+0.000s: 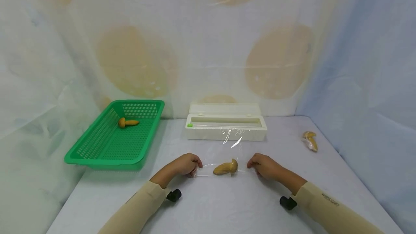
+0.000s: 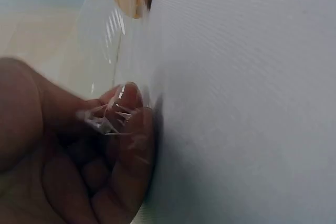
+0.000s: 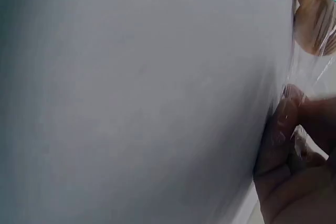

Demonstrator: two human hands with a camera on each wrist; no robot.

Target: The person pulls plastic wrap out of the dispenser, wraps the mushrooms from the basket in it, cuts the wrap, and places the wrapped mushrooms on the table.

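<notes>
A brown mushroom (image 1: 225, 168) with a rounded cap lies on clear plastic film (image 1: 204, 171) in the middle of the table. My left hand (image 1: 186, 164) pinches the near left corner of the film, which bunches between thumb and fingers in the left wrist view. On the other side, my right hand (image 1: 265, 166) holds the film's near right edge between thumb and fingertips, close to the table. In the right wrist view the mushroom's cap (image 3: 315, 24) shows beyond the fingers, behind shiny film. The film stretches back toward a white wrap dispenser (image 1: 224, 134).
The dispenser's lid (image 1: 224, 109) stands raised, and a small green slider (image 1: 190, 125) sits at its left end. A green basket (image 1: 143, 165) at the left holds another mushroom (image 1: 128, 122). At the far right lies a film-wrapped mushroom (image 1: 310, 141). Patterned sheets hang around the table.
</notes>
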